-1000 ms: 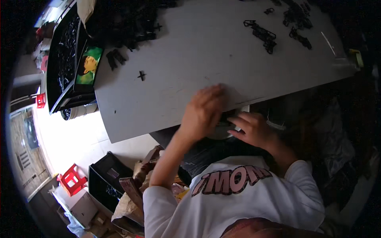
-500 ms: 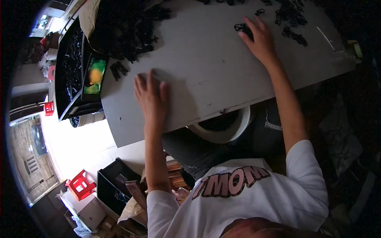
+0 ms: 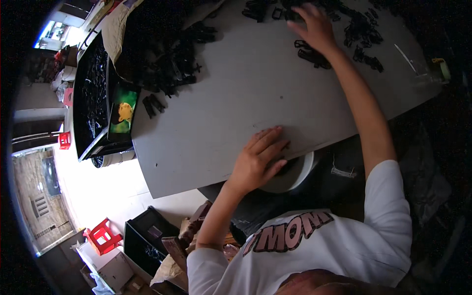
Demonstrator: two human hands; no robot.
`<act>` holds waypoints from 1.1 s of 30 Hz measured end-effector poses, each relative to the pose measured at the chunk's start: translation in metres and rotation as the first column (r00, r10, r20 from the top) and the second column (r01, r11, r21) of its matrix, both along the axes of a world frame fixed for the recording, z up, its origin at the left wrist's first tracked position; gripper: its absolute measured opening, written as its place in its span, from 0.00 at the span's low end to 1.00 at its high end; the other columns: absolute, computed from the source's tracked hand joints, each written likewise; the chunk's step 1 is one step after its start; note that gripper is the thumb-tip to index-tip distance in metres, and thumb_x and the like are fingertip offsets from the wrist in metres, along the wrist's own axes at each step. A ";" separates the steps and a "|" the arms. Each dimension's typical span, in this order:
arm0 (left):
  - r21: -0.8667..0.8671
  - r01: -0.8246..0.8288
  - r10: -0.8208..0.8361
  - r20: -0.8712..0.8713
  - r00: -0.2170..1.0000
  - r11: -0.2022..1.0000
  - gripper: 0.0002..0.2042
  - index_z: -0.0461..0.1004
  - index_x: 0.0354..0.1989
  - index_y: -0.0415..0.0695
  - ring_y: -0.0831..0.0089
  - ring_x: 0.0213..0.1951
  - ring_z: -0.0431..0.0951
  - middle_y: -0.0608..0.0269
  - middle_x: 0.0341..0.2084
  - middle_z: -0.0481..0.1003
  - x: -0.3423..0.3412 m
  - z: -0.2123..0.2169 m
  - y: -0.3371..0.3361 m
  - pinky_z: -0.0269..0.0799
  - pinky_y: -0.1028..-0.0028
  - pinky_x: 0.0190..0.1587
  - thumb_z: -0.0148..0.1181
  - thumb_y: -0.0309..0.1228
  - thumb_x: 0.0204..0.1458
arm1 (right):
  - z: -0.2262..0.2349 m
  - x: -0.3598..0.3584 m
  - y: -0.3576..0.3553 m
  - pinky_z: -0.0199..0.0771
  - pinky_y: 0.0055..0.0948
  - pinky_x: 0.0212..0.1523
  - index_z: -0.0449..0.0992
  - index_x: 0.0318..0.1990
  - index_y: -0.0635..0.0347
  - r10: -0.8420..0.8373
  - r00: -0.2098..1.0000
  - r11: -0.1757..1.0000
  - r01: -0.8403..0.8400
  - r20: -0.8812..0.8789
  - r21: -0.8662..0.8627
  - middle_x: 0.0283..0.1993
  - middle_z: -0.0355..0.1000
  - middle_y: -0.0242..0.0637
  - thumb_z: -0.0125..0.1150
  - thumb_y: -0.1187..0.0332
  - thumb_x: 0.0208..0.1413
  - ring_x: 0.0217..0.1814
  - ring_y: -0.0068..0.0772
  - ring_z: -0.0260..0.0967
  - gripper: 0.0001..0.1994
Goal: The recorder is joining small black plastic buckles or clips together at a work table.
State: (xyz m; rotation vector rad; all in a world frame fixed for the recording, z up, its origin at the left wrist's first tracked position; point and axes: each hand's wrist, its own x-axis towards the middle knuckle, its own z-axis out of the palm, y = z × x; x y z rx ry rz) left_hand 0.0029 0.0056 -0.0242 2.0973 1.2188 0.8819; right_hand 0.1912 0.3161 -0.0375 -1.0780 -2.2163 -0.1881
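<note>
My left hand (image 3: 258, 160) lies at the near edge of the grey table (image 3: 236, 93), above a white bucket (image 3: 297, 179). Its fingers are stretched forward and the thumb stands apart; a tiny dark bit shows beside the fingertips. Toward the far side, my right hand (image 3: 314, 29) hovers with fingers spread and slightly blurred, holding nothing that I can see. Just below it are a few black plastic parts (image 3: 313, 56), whose exact kind I cannot make out. A small black frame-like piece (image 3: 277, 14) lies left of its fingertips.
Black parts form a large heap (image 3: 172, 64) at the far left and a looser pile (image 3: 361, 29) at the far right. A phone (image 3: 123, 112) with a lit screen leans by a black crate (image 3: 91, 93) of parts. A thin white stick (image 3: 404, 56) lies at the right.
My left hand has moved right and nearer, from the left tabletop to the edge above the bucket. My right hand has shifted slightly farther away; more black parts now lie beneath it.
</note>
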 end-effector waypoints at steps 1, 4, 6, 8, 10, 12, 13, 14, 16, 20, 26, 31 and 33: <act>0.000 -0.004 0.004 -0.011 1.000 1.000 0.21 0.71 0.50 0.42 0.51 0.57 0.64 0.48 0.54 0.65 -0.002 0.001 -0.002 0.61 0.57 0.58 0.62 0.33 0.46 | 0.014 -0.015 0.009 0.61 0.47 0.56 0.69 0.54 0.50 -0.124 0.992 0.981 0.123 0.007 -0.152 0.60 0.57 0.42 0.55 0.48 0.53 0.60 0.50 0.55 0.25; 0.019 -0.051 0.051 -0.006 0.999 0.998 0.18 0.73 0.46 0.39 0.51 0.53 0.68 0.49 0.50 0.69 0.002 0.005 -0.002 0.64 0.59 0.54 0.61 0.30 0.46 | 0.026 -0.028 0.038 0.56 0.48 0.60 0.62 0.59 0.49 -0.031 0.981 0.926 -0.044 -0.192 -0.374 0.66 0.50 0.45 0.53 0.48 0.55 0.65 0.54 0.48 0.27; -0.019 -0.099 0.100 0.025 0.995 0.995 0.16 0.73 0.44 0.39 0.52 0.51 0.69 0.50 0.48 0.70 0.000 0.008 -0.004 0.66 0.60 0.53 0.61 0.28 0.45 | 0.029 -0.042 0.041 0.58 0.46 0.59 0.64 0.59 0.51 0.090 0.926 0.883 -0.244 -0.366 -0.400 0.64 0.53 0.45 0.55 0.53 0.56 0.63 0.52 0.51 0.25; -0.004 -0.077 0.077 0.037 0.996 0.997 0.15 0.74 0.43 0.39 0.53 0.51 0.69 0.51 0.48 0.71 0.007 0.004 0.001 0.66 0.60 0.53 0.61 0.27 0.45 | -0.013 -0.051 0.089 0.54 0.52 0.60 0.64 0.59 0.45 -0.135 0.968 0.913 0.039 -0.212 -0.406 0.66 0.50 0.43 0.50 0.41 0.51 0.65 0.54 0.49 0.31; 0.006 -0.046 0.045 0.072 0.996 0.999 0.13 0.75 0.41 0.40 0.55 0.51 0.70 0.53 0.46 0.72 0.020 0.000 0.012 0.66 0.61 0.53 0.60 0.25 0.45 | -0.050 -0.037 0.138 0.42 0.64 0.64 0.58 0.63 0.31 -0.348 0.936 0.848 0.293 -0.047 -0.442 0.72 0.35 0.37 0.39 0.20 0.37 0.72 0.59 0.33 0.45; -0.020 -0.101 0.102 0.044 0.994 0.995 0.13 0.75 0.41 0.40 0.54 0.50 0.70 0.53 0.46 0.72 0.006 0.001 0.003 0.66 0.61 0.53 0.59 0.25 0.45 | -0.032 -0.096 0.094 0.42 0.64 0.64 0.59 0.62 0.29 -0.301 0.946 0.842 0.325 0.125 -0.431 0.72 0.37 0.36 0.40 0.21 0.37 0.72 0.58 0.32 0.44; -0.027 -0.102 0.104 0.059 0.993 0.994 0.12 0.76 0.40 0.40 0.54 0.50 0.71 0.52 0.45 0.73 0.007 0.002 0.002 0.66 0.61 0.52 0.59 0.24 0.44 | -0.018 -0.105 0.078 0.43 0.64 0.64 0.60 0.62 0.27 -0.298 0.898 0.833 0.410 0.323 -0.371 0.71 0.39 0.35 0.41 0.22 0.38 0.72 0.57 0.32 0.42; -0.029 -0.101 0.103 0.064 0.993 0.994 0.12 0.76 0.40 0.40 0.54 0.50 0.71 0.52 0.45 0.73 0.007 0.003 0.002 0.66 0.61 0.52 0.59 0.24 0.44 | -0.024 -0.107 0.076 0.43 0.61 0.65 0.62 0.60 0.26 -0.284 0.902 0.863 0.388 0.324 -0.324 0.70 0.43 0.34 0.43 0.24 0.41 0.71 0.57 0.33 0.38; -0.030 -0.077 0.080 0.089 0.993 0.997 0.13 0.76 0.40 0.40 0.54 0.50 0.70 0.51 0.45 0.73 0.009 0.004 0.006 0.66 0.60 0.52 0.59 0.23 0.44 | -0.029 -0.095 0.075 0.44 0.60 0.65 0.63 0.60 0.26 -0.200 0.921 0.913 0.299 0.334 -0.277 0.70 0.44 0.35 0.44 0.26 0.42 0.71 0.56 0.35 0.37; -0.021 -0.117 0.119 0.097 0.988 0.993 0.13 0.76 0.41 0.40 0.54 0.51 0.70 0.51 0.45 0.72 0.004 -0.003 0.000 0.65 0.60 0.53 0.58 0.23 0.43 | -0.016 -0.101 0.011 0.46 0.56 0.66 0.65 0.59 0.30 0.042 0.953 0.935 0.068 0.299 -0.348 0.69 0.45 0.37 0.50 0.33 0.48 0.71 0.54 0.36 0.31; 0.297 -0.460 0.495 -0.051 0.867 0.837 0.16 0.73 0.41 0.45 0.50 0.52 0.66 0.48 0.48 0.68 -0.053 -0.003 0.017 0.62 0.54 0.53 0.56 0.20 0.40 | -0.010 -0.067 -0.069 0.50 0.55 0.64 0.67 0.58 0.37 0.226 0.956 0.923 -0.150 0.184 -0.353 0.68 0.48 0.37 0.57 0.42 0.50 0.72 0.50 0.35 0.28; 0.450 -0.750 0.863 -0.105 0.495 0.485 0.16 0.71 0.47 0.45 0.50 0.52 0.63 0.47 0.51 0.64 -0.185 -0.018 0.059 0.61 0.59 0.52 0.54 0.27 0.46 | 0.001 -0.054 -0.096 0.51 0.48 0.64 0.70 0.55 0.41 0.285 0.940 0.911 -0.206 0.186 -0.357 0.67 0.50 0.39 0.55 0.46 0.54 0.72 0.48 0.38 0.23; 0.643 -0.648 0.904 -0.189 0.383 0.408 0.13 0.73 0.42 0.43 0.51 0.45 0.68 0.49 0.40 0.70 -0.216 -0.021 0.058 0.63 0.59 0.47 0.59 0.31 0.47 | 0.022 -0.042 -0.091 0.58 0.41 0.61 0.72 0.53 0.45 0.336 0.929 0.894 -0.366 -0.152 -0.259 0.66 0.52 0.39 0.52 0.51 0.58 0.68 0.43 0.47 0.19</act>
